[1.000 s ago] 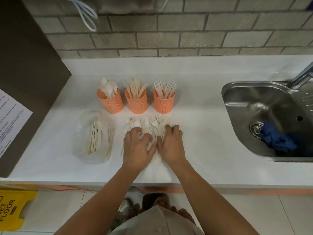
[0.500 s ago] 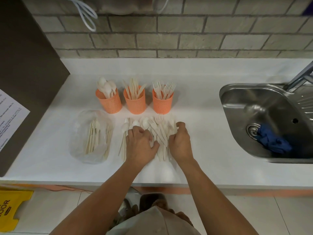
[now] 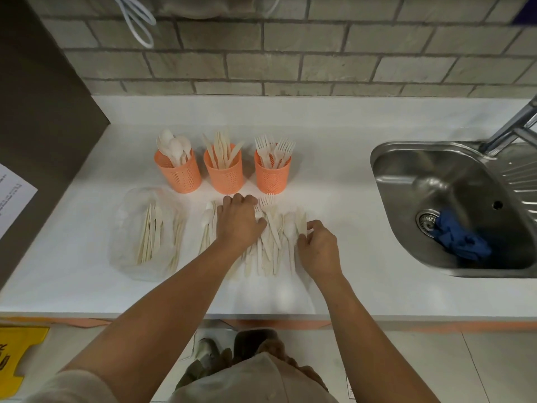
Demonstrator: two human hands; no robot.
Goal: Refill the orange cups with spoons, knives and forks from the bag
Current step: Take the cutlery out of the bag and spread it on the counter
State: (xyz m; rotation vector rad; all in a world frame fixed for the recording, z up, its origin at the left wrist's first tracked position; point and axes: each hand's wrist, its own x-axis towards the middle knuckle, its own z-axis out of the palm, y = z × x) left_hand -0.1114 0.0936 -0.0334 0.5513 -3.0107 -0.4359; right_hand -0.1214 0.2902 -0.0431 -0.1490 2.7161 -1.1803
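Note:
Three orange mesh cups stand in a row on the white counter: the spoon cup (image 3: pixel 180 175), the knife cup (image 3: pixel 224 174) and the fork cup (image 3: pixel 271 175). In front of them a loose pile of pale cutlery (image 3: pixel 273 242) lies spread out. My left hand (image 3: pixel 239 222) rests palm down on the pile's left part, fingers curled at its far end. At the pile's right edge my right hand (image 3: pixel 318 247) pinches a piece with its fingertips. A clear plastic bag (image 3: pixel 145 231) with more cutlery lies to the left.
A steel sink (image 3: pixel 453 205) with a blue cloth (image 3: pixel 459 242) in it is set into the counter on the right, its tap (image 3: pixel 514 129) above. A brown panel with a paper sheet (image 3: pixel 14 199) bounds the left. Brick wall behind; a yellow floor sign (image 3: pixel 17 356) below.
My hands have parted: the left slid forward toward the cups, the right moved right to the pile's edge. The cutlery pile has fanned out wider between them.

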